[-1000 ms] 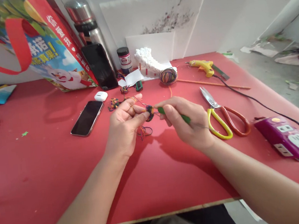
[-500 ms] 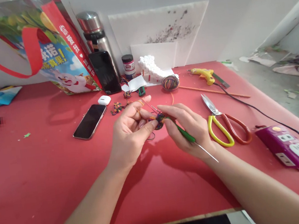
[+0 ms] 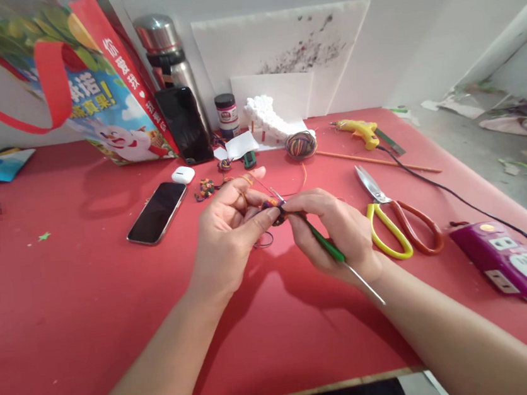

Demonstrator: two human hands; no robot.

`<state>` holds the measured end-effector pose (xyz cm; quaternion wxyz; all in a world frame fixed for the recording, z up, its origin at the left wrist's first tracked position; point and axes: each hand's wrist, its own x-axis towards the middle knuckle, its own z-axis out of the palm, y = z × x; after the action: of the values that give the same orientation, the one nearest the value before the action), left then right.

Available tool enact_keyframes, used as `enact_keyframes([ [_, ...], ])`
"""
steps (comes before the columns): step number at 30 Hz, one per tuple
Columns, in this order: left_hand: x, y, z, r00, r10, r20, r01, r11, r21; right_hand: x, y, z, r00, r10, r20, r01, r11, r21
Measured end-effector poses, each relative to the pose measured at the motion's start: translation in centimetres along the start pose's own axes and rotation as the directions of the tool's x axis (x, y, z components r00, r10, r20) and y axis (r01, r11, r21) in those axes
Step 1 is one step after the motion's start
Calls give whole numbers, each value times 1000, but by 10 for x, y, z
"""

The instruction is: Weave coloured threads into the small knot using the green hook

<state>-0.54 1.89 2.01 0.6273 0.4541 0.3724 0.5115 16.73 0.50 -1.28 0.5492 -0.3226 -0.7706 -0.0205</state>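
Note:
Between thumb and fingers, my left hand (image 3: 229,233) pinches a small dark multicoloured crochet piece (image 3: 274,211). Orange yarn is looped over its raised index finger. My right hand (image 3: 331,231) grips a crochet hook (image 3: 327,245) by its green handle; the metal tip meets the piece and the thin metal rear end points down towards my wrist. A multicoloured yarn ball (image 3: 301,145) lies beyond my hands, with an orange strand trailing from it. Left of that, another small crocheted piece (image 3: 206,188) rests on the table. Part of the held piece is hidden by my fingers.
On the red table (image 3: 118,341), scissors (image 3: 386,209), a yellow glue gun (image 3: 359,132) and a purple case (image 3: 511,258) lie to the right. A phone (image 3: 158,212) and white earbud case (image 3: 183,175) lie left. Behind stand a bag (image 3: 110,107), a steel flask (image 3: 162,38) and a leaning black phone (image 3: 185,125).
My right hand has tilted slightly, so the hook stands steeper and its rear end sits lower. The crochet piece has turned a little in my left fingers.

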Motion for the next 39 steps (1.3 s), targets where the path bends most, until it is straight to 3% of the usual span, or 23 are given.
enact_keyframes([
  [5, 1, 1, 1, 1000, -5, -10, 5, 999, -45, 1, -2, -3, 998, -45, 47, 45, 999, 1],
  [11, 0, 2, 4, 998, -51, -33, 48, 994, -98, 3, -3, -2, 995, -88, 39, 91, 989, -112],
  [15, 0, 3, 3, 993, -119, -7, 118, 989, -89, 4, -3, -2, 991, -134, 21, 135, 990, -33],
  [18, -1, 3, 2, 998, -63, -5, 62, 998, -25, 2, -3, -2, 996, -80, 39, 80, 997, 12],
  [22, -3, 2, 7, 996, 44, -72, -38, 996, 83, 1, -6, 1, 999, 41, 24, -39, 993, -109],
  [27, -4, 2, 9, 999, 10, -40, -12, 1000, -28, 2, -12, 2, 999, 47, 15, -43, 980, -195],
  [30, -2, 3, 7, 997, -79, 2, 79, 984, -160, 1, -12, 1, 994, 105, 29, -101, 988, -116],
  [34, 0, 8, 4, 987, -146, 70, 160, 950, -267, -4, -12, 4, 989, 119, -90, -106, 986, 131],
  [36, 1, 10, 2, 985, -150, 88, 169, 945, -280, -4, -12, 5, 958, 268, -104, -214, 906, 366],
  [37, 2, 11, 1, 984, -152, 89, 171, 945, -280, -2, -11, 5, 924, 376, -62, -298, 814, 499],
  [39, 2, 12, -1, 985, -150, 88, 168, 947, -272, 2, -10, 4, 825, 550, 132, -466, 529, 709],
])
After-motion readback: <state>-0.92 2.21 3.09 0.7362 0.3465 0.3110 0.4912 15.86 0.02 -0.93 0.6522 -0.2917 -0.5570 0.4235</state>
